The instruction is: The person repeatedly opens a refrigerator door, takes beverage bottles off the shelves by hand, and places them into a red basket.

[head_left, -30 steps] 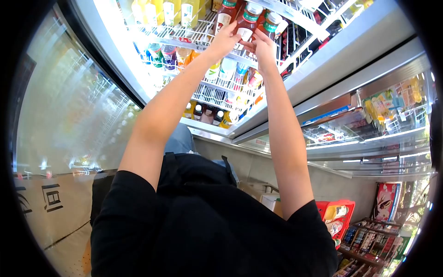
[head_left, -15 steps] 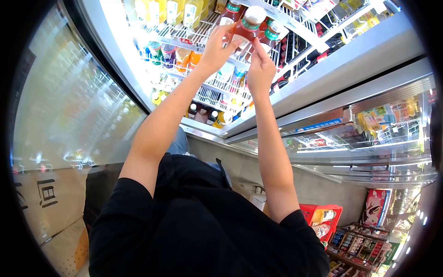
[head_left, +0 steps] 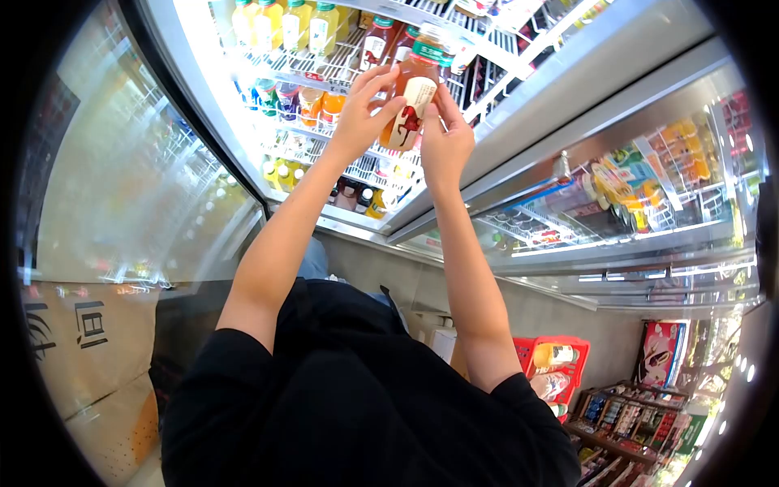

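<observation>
A reddish-brown bottle (head_left: 414,99) with a green band and a cream label is held between my two hands, in front of the lit shelves of an open cooler. My left hand (head_left: 369,112) grips its left side, thumb on the front. My right hand (head_left: 446,140) holds the right side, with its fingers along the label edge. The bottle leans slightly, its cap end up and to the right. Similar dark-red bottles (head_left: 376,40) stand on the top shelf behind it, and yellow bottles (head_left: 322,31) stand to their left.
The glass door (head_left: 122,178) stands open at the left. Lower shelves hold orange bottles (head_left: 331,107) and others. A red basket (head_left: 578,361) with bottles is at the lower right, near a cardboard box (head_left: 426,329). A closed cooler front (head_left: 617,203) runs along the right.
Both hands have drawn the bottle off the top shelf, down and toward me. It has turned so that its front label shows in full.
</observation>
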`<state>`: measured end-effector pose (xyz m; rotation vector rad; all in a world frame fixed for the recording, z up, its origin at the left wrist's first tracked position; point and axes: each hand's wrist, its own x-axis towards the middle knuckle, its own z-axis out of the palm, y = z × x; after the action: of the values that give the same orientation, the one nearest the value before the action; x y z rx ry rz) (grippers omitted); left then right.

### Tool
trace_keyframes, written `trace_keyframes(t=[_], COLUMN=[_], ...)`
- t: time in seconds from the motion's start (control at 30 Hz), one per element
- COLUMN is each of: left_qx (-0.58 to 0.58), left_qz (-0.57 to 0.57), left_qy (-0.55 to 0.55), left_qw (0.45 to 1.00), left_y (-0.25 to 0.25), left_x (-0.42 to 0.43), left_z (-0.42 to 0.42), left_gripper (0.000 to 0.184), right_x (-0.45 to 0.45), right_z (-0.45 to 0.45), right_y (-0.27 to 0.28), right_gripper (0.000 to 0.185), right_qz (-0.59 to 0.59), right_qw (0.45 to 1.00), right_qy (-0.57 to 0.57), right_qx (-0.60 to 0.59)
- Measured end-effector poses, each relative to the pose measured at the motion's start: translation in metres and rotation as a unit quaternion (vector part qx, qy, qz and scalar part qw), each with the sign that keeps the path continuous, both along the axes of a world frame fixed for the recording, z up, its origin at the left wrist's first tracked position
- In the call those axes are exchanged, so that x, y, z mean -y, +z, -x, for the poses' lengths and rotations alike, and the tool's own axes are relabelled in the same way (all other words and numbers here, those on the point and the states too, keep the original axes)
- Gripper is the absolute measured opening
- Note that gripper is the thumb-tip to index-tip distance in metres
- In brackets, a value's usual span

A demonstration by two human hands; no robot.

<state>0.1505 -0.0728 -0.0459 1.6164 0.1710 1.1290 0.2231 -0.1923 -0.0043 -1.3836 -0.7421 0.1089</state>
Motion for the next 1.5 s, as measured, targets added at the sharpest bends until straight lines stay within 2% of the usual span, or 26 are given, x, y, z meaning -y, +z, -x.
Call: trace_keyframes(t=[0.03,0.1,0.13,0.17,0.23,0.37,0.43,0.57,0.63,0.73,0.87,0.93,1.0,1.1,1.2,1.23,1.37,1.5], left_qx=[-0.005,0.018,0.015,0.015,0.021,0.048,0.058,0.066,0.057,0.022,-0.008,-0.015,-0.036,-0.088,-0.152,-0.172,-0.202,-0.232], left_qz=[0.017,0.165,0.172,0.153,0.172,0.267,0.274,0.295,0.287,0.280,0.268,0.274,0.273,0.257,0.242,0.238,0.237,0.244], left_qy=[-0.013,-0.140,-0.128,-0.113,-0.104,-0.122,-0.137,-0.155,-0.172,-0.199,-0.210,-0.246,-0.290,-0.350,-0.410,-0.413,-0.454,-0.456], left_qw=[1.000,0.976,0.977,0.982,0.979,0.955,0.950,0.941,0.941,0.939,0.940,0.930,0.916,0.896,0.866,0.862,0.835,0.824], left_y=[0.003,0.016,0.027,0.031,0.037,0.063,0.066,0.083,0.084,0.079,0.073,0.073,0.070,0.067,0.049,0.041,0.023,0.015], left_x=[0.009,0.038,0.052,0.061,0.080,0.125,0.146,0.184,0.198,0.218,0.243,0.259,0.278,0.311,0.331,0.338,0.358,0.372], left_z=[0.004,0.015,0.023,0.027,0.035,0.050,0.053,0.057,0.057,0.062,0.066,0.064,0.064,0.077,0.101,0.109,0.151,0.185], left_gripper=[0.053,0.062,0.067,0.067,0.068,0.067,0.067,0.065,0.065,0.066,0.068,0.067,0.067,0.066,0.063,0.063,0.062,0.062], right_x=[0.006,0.023,0.033,0.042,0.067,0.115,0.136,0.177,0.197,0.224,0.255,0.273,0.299,0.339,0.366,0.374,0.400,0.416], right_z=[0.001,0.002,0.007,0.005,0.018,0.034,0.040,0.050,0.052,0.062,0.074,0.078,0.089,0.114,0.147,0.161,0.213,0.253], right_y=[0.000,-0.002,0.002,-0.003,0.012,0.025,0.032,0.042,0.045,0.051,0.046,0.035,0.032,0.019,-0.006,-0.011,-0.023,-0.036], right_gripper=[0.042,0.044,0.045,0.046,0.046,0.051,0.056,0.070,0.070,0.070,0.067,0.063,0.055,0.058,0.056,0.054,0.055,0.053], right_qz=[0.000,0.004,-0.013,0.003,0.019,-0.020,-0.037,-0.023,-0.013,0.010,-0.028,-0.033,-0.020,-0.005,-0.041,-0.058,-0.006,-0.013], right_qw=[1.000,1.000,0.999,1.000,0.999,0.998,0.997,0.993,0.985,0.986,0.971,0.972,0.972,0.975,0.959,0.951,0.934,0.933], right_qy=[-0.007,0.010,0.018,0.005,0.023,0.063,0.058,0.072,0.102,0.079,0.095,0.086,0.047,-0.008,-0.044,-0.056,-0.106,-0.142], right_qx=[-0.001,0.000,-0.025,0.018,0.022,0.025,0.033,-0.094,-0.137,-0.147,-0.219,-0.218,-0.227,-0.223,-0.276,-0.300,-0.340,-0.331])
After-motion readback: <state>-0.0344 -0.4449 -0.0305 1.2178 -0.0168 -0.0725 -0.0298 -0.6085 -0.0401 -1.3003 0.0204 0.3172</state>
